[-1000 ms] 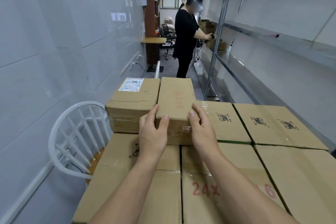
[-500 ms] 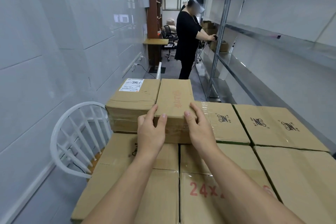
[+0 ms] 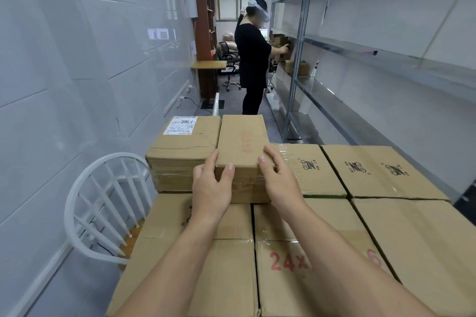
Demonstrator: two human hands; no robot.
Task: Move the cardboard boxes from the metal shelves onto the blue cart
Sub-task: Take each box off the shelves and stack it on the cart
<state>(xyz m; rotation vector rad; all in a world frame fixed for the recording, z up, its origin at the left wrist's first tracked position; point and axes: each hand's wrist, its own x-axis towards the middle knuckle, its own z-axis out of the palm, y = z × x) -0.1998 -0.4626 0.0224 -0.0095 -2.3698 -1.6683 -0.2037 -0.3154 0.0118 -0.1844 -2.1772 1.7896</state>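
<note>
Between the curled fingers, left hand (image 3: 211,188) and right hand (image 3: 279,183) clasp the near corners of a narrow box (image 3: 243,141), thumbs on top, probably to square it against the labelled box (image 3: 185,152) just left of the left fingers; both rest on lower boxes (image 3: 322,226)

Narrow box (image 3: 242,141), centre of frame, held by my left hand (image 3: 211,188) and right hand (image 3: 280,183): plain brown cardboard, faint red handwriting along the top.
Labelled box (image 3: 185,147), just left of it: the same brown, with a white label printed in black.
Logo boxes (image 3: 381,170), centre right: brown, black printed emblems, dark green strips at the seams.
Near box (image 3: 296,252), lower centre: brown, large red "24x" lettering.
Chair (image 3: 85,203), lower left: white spindles, tan wooden seat.
Metal shelves (image 3: 360,49), right: silver-grey.
Wall (image 3: 77,59), left: pale grey glossy tiles, grid of seam lines.
Person (image 3: 252,59), upper centre: black clothing, white headset.
</note>
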